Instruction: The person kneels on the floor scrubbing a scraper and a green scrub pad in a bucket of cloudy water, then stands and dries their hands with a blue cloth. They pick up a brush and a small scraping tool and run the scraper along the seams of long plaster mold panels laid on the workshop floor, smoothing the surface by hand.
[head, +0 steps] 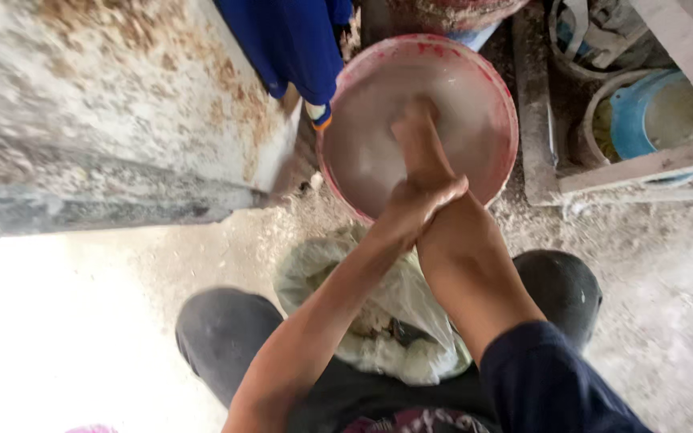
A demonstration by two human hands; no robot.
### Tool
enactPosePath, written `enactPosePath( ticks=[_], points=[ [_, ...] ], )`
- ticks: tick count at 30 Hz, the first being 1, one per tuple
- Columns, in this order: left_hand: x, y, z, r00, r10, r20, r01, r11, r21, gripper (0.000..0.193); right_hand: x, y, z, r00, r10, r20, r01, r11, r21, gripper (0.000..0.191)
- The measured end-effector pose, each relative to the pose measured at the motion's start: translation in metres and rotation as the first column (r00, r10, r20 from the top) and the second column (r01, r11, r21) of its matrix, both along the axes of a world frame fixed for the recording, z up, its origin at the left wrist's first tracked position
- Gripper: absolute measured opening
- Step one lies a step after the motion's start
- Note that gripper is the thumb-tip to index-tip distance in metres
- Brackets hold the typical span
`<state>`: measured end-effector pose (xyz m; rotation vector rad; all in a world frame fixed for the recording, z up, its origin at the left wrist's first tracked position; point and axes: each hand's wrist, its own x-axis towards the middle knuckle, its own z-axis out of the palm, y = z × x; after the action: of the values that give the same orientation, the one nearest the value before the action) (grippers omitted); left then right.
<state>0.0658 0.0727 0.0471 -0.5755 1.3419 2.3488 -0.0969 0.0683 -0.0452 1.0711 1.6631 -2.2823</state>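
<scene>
Hands: your right hand [415, 128] is sunk in milky water in the red bucket [338, 176], grip unreadable; your left hand [423, 200] clasps its wrist. Washing mid-way.

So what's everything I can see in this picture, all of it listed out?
Basin: one, red-pink rim, holding milky white liquid, on the floor ahead of the knees.
Plastic bag: one, whitish, bulging, between the knees.
Blue garment: one, hanging at top centre.
Slab: one, grey, dusty, on the left.
Blue tub: one, inside a pale bucket, behind wooden boards at right.
Floor: grey, powder-strewn.
Knees: two, dark trousers.
Right hand: dipped in the liquid, blurred.
Left hand: gripping the right wrist.
</scene>
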Motion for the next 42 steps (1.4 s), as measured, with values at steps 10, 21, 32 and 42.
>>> enactPosePath(
  ticks=[10,21,32,42],
  points=[
    [-0.077,-0.016,-0.086,0.968,-0.225,0.109,0.232,0.644,-0.73,0.085,0.023,-0.016,-0.01,0.999,-0.044,0.029,0.047,0.992,-0.113,0.054],
    [-0.119,-0.04,-0.084,0.995,0.005,-0.096,-0.043,0.916,-0.399,0.06,0.034,-0.001,0.008,0.998,-0.055,-0.025,0.055,0.998,-0.01,0.058],
    [-0.099,-0.004,-0.109,0.955,0.118,-0.273,-0.27,0.732,-0.626,0.05,0.039,0.052,0.013,0.946,0.302,0.121,-0.313,0.946,0.085,0.062],
    [-0.104,-0.036,-0.1,0.953,0.058,-0.298,-0.249,0.712,-0.657,0.051,0.041,0.036,0.02,0.909,0.401,0.112,-0.413,0.903,0.122,0.066]
  ],
)
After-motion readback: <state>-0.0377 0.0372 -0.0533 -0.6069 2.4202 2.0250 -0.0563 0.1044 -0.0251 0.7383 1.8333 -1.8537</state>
